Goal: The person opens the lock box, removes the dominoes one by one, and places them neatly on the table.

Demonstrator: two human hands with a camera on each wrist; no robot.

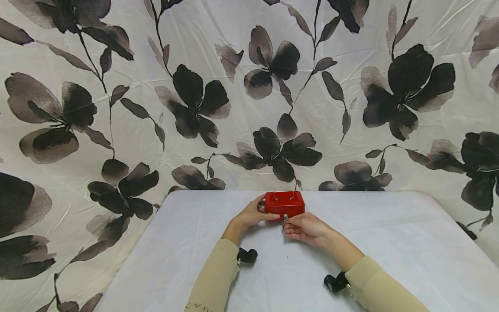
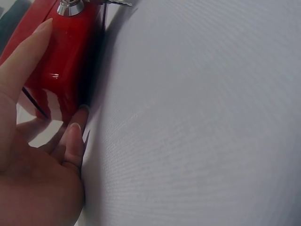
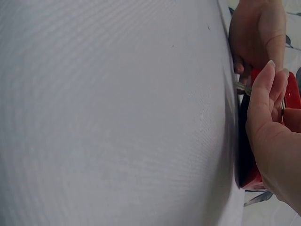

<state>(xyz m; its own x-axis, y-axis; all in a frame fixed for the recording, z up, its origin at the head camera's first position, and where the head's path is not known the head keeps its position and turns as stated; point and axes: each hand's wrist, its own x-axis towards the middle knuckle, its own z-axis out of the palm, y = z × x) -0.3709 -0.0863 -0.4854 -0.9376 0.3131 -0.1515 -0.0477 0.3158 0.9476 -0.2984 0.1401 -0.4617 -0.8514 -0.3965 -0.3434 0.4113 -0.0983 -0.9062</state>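
Red box point(image 1: 283, 206), closed: at the middle of the tabletop's point(image 1: 390, 234) far edge, long axis along that edge. Front lock point(image 2: 70, 7): right hand point(image 1: 307, 229) nearer, thumb and forefinger pinching its key point(image 2: 120, 3). Left hand point(image 1: 251, 215): grips box's left end, thumb tip just left of lock.

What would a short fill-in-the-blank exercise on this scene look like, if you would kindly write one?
1. The box is coloured ____.
2. The hand gripping the box's end is the person's ____ one.
3. Near the right hand, a metal ____ sticks out beside the silver lock.
4. The cloth behind the table shows dark leaves and ____.

Missing words: red; left; key; flowers.
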